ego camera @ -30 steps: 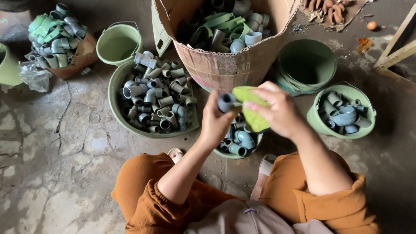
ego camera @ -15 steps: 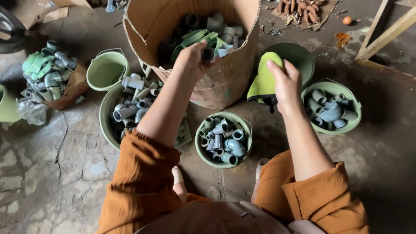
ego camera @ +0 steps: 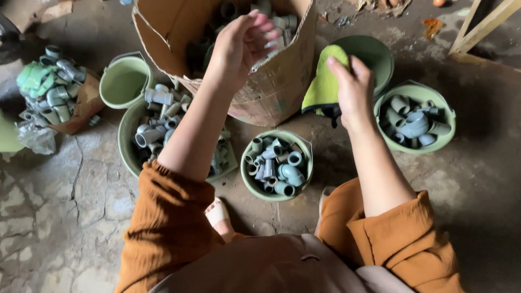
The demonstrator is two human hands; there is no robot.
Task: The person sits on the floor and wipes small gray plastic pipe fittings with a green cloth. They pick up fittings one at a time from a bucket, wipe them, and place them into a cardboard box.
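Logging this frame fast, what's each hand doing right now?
Left hand: open, empty, over the cardboard box.
Right hand: closed on the green cloth.

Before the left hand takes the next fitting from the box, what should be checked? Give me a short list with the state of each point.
1. Left hand over the cardboard box: ok.
2. Left hand free to take a fitting: ok, fingers spread, nothing seen in them.
3. Fittings left in the box: ok, several show.
4. Right hand holds the green cloth: ok.
5. Room in the small bucket near the knees: cannot tell, it looks nearly full.
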